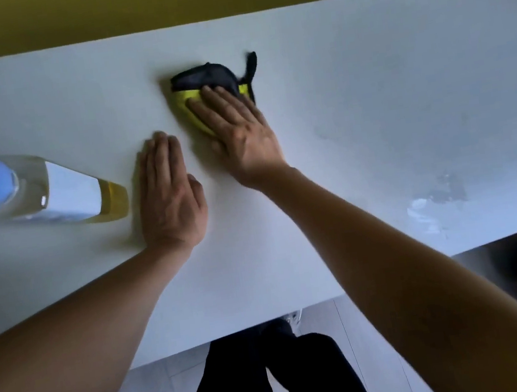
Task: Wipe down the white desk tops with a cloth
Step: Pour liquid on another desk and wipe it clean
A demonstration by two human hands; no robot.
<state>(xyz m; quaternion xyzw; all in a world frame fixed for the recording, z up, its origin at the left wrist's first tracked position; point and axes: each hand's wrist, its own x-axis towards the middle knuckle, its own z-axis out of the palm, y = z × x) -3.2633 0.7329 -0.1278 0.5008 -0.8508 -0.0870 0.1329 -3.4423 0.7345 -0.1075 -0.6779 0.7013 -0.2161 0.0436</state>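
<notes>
A yellow and black cloth (200, 85) lies bunched on the white desk top (368, 89), slightly left of centre. My right hand (239, 132) presses flat on the cloth with straight fingers and covers its near part. Just to the left, my left hand (169, 191) rests palm down on the bare desk, fingers together and straight, holding nothing.
A clear bottle (36, 189) with a blue cap, a white label and yellow liquid stands at the left, close to my left hand. Wet smears (438, 201) show on the desk at the right. A yellow wall runs behind the desk. The near desk edge crosses above my legs.
</notes>
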